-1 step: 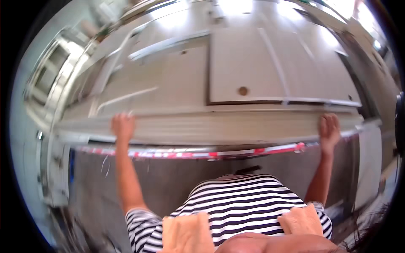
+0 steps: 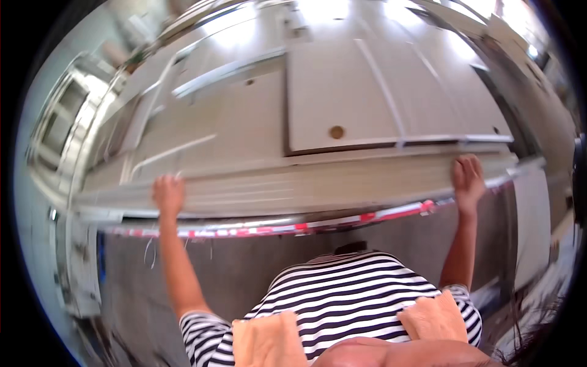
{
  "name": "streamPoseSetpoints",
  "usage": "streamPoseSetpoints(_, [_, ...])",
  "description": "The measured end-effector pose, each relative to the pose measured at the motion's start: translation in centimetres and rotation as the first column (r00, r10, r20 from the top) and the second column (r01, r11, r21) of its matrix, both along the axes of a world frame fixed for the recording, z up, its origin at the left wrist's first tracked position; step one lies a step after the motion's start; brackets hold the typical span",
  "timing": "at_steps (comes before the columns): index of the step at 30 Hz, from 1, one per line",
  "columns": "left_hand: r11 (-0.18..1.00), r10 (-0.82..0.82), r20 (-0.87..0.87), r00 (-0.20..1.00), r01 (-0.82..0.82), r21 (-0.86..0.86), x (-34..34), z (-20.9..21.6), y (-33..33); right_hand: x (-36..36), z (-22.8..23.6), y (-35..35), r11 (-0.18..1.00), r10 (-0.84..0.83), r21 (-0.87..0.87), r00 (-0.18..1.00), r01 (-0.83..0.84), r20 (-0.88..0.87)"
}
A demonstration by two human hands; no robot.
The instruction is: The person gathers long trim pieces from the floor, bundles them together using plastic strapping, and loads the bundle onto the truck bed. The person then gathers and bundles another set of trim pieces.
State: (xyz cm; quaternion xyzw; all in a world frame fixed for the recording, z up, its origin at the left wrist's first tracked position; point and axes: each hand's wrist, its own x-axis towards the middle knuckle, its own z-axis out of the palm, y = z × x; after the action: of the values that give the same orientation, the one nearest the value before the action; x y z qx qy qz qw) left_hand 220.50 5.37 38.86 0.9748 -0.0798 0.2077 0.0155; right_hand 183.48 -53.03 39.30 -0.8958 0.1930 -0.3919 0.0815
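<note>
The strip point(image 2: 318, 183) spans between your hands, its long axis crosswise to you, right end slanting slightly farther away. Your left hand point(image 2: 168, 193) and right hand point(image 2: 468, 180) rest on it, fingers partly curled; you can't tell whether they grip. Red-white tape point(image 2: 367, 217) runs nearer you.

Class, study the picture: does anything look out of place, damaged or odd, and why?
Yes: thin white strands dangle beneath the red-and-white striped band near its left end, odd because they hang loose, like untrimmed ends. Nothing looks spilled; blur could hide damage.
</note>
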Motion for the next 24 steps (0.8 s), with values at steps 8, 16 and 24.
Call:
streamPoseSetpoints(8, [0.777, -0.558, -0.203, 0.805, 0.42, -0.468, -2.3, 4.1, -13.0, -1.3, 2.3, -12.3, 0.946, -0.234, -0.19, 0.959, 0.262, 0.157])
streamPoseSetpoints(16, [0.658, -0.684, -0.443, 0.579, 0.227, -0.718, -5.4, 3.9, -30.3, -1.1, -0.1, -30.4, 0.902, -0.432, -0.197, 0.798, 0.385, -0.419])
streamPoseSetpoints(24, [0.405, -0.665, -0.332, 0.669, -0.051, -0.913, -8.8, 2.8, -32.5, 0.4, 4.8, -29.1, 0.8, -0.488, 0.138, 0.767, 0.584, -0.417])
